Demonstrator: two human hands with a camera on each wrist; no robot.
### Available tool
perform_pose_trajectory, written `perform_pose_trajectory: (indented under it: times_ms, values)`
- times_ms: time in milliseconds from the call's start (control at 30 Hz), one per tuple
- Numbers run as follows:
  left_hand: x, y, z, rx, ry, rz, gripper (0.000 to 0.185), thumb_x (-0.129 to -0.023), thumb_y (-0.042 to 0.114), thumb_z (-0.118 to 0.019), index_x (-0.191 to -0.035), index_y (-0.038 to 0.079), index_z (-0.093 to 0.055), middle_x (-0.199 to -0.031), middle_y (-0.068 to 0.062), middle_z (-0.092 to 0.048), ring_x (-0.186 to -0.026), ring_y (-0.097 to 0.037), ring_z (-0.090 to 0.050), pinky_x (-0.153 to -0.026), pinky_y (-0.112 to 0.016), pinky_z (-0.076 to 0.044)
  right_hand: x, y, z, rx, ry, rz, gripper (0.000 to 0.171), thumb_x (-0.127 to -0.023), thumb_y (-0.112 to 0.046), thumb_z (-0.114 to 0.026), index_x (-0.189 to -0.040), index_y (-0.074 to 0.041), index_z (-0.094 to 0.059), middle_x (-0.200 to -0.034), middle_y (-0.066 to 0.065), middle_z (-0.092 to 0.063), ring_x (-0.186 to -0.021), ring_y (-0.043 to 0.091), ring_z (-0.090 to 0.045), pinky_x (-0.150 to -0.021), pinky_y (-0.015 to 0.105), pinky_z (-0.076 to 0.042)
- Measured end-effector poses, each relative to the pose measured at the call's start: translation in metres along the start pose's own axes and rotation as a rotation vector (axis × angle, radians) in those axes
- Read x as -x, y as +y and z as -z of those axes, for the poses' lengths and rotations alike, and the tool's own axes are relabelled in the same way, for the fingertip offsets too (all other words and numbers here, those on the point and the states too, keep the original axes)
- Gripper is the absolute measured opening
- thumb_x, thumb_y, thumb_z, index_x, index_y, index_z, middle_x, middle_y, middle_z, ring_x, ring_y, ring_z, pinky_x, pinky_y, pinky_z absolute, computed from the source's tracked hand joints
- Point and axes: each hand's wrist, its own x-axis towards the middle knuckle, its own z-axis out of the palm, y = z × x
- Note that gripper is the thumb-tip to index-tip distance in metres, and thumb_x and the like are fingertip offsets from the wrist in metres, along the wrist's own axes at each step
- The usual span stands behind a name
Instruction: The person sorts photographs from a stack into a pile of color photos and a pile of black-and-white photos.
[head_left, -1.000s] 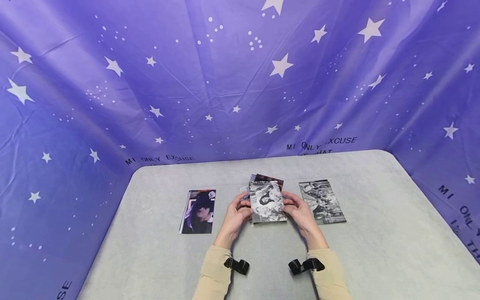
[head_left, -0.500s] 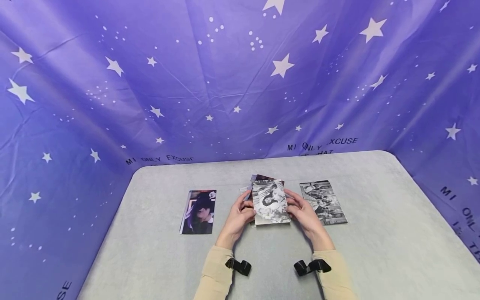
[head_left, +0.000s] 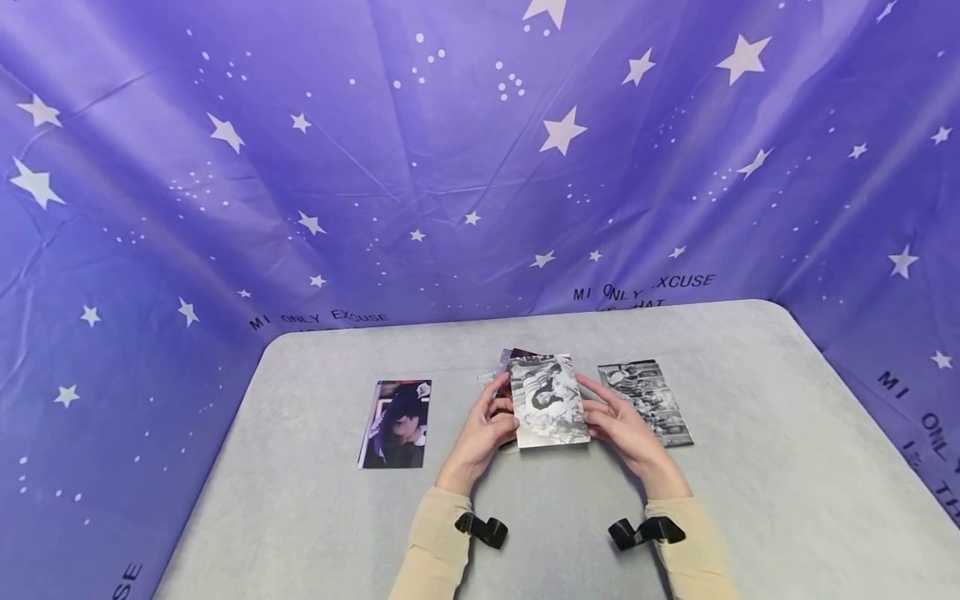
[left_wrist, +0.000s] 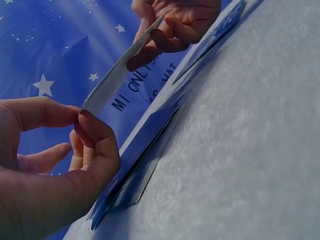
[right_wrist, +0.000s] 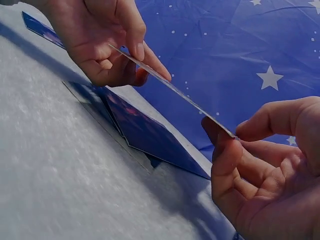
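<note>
Far left on the grey table (head_left: 315,500): a colour portrait photo (head_left: 396,422) lying flat, well apart from the hands.

Centre: left hand (head_left: 480,435) pinches the left edge of a black-and-white photo (head_left: 548,400), thumb on top, forefinger curled beneath; other fingers loosely bent behind. From the left wrist view the pinch sits at the photo's near corner (left_wrist: 102,90), thumb and forefinger tips meeting on it. The photo is lifted clear of the table, held between both hands, tilted with its far edge higher. Under it, a small pile of photos (head_left: 507,369) lies on the table, fanned unevenly; the right wrist view shows their dark blue-tinted faces (right_wrist: 145,132) flat on the cloth, just below the left hand.

Right hand (head_left: 626,429) holds the photo's right edge, thumb on top and fingers under it; in its wrist view the thumb and forefinger close on the thin edge (right_wrist: 170,85), remaining fingers curled below.

Hidden: most of the pile is covered by the held photo and the hands; how many photos it has cannot be told. Subject of the held print is hard to make out.

Right: a black-and-white group photo (head_left: 647,402) flat on the table, just beside the right hand. Both forearms in beige sleeves (head_left: 431,554), wrists angled inward. Starred purple backdrop (head_left: 450,167) behind.
</note>
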Motion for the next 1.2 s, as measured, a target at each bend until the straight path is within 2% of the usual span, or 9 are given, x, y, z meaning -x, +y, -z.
perform_pose_trajectory:
  times_ms: [267, 567, 733, 900, 1200]
  values:
    - [-0.004, -0.002, -0.007, 0.016, -0.037, -0.001, 0.079, -0.08, -0.019, -0.049, -0.152, 0.009, -0.028, -0.099, -0.007, -0.046, -0.075, -0.009, -0.057, -0.069, -0.026, -0.051, 0.004, -0.005, 0.012, -0.006, -0.03, 0.008, 0.068, -0.09, 0.007, -0.055, -0.15, 0.002, -0.025, -0.106, 0.003, -0.064, -0.076, 0.005, -0.054, -0.064, 0.02, -0.05]
    - [-0.01, -0.008, -0.019, 0.055, -0.076, 0.003, 0.081, -0.081, -0.021, -0.048, -0.153, 0.01, -0.026, -0.103, -0.008, -0.055, -0.08, -0.011, -0.061, -0.072, -0.029, -0.052, 0.008, -0.007, 0.027, -0.015, -0.032, 0.02, 0.069, -0.09, 0.006, -0.057, -0.15, 0.002, -0.024, -0.106, 0.003, -0.062, -0.077, 0.005, -0.056, -0.064, 0.018, -0.05]
    - [-0.012, -0.012, -0.027, 0.064, -0.081, 0.041, 0.083, -0.083, -0.02, -0.048, -0.154, 0.015, -0.024, -0.109, -0.011, -0.057, -0.085, -0.014, -0.061, -0.073, -0.03, -0.053, 0.011, -0.007, 0.033, -0.005, -0.054, 0.034, 0.072, -0.089, 0.007, -0.056, -0.151, 0.001, -0.021, -0.099, 0.001, -0.063, -0.075, 0.004, -0.055, -0.066, 0.018, -0.048]
    - [-0.014, -0.013, -0.036, 0.079, -0.091, 0.059, 0.084, -0.083, -0.021, -0.048, -0.155, 0.017, -0.023, -0.111, -0.012, -0.058, -0.088, -0.016, -0.06, -0.073, -0.03, -0.053, 0.013, -0.007, 0.041, 0.029, -0.053, 0.038, 0.072, -0.09, 0.005, -0.056, -0.153, -0.006, -0.023, -0.105, 0.003, -0.064, -0.083, 0.007, -0.058, -0.071, 0.02, -0.049]
    - [-0.023, -0.02, -0.05, 0.083, -0.109, 0.08, 0.084, -0.084, -0.022, -0.048, -0.154, 0.018, -0.026, -0.107, -0.01, -0.06, -0.084, -0.016, -0.061, -0.071, -0.029, -0.053, 0.019, -0.007, 0.06, 0.059, -0.059, 0.068, 0.071, -0.091, 0.005, -0.054, -0.152, -0.003, -0.02, -0.107, 0.001, -0.064, -0.089, 0.009, -0.061, -0.077, 0.022, -0.051]
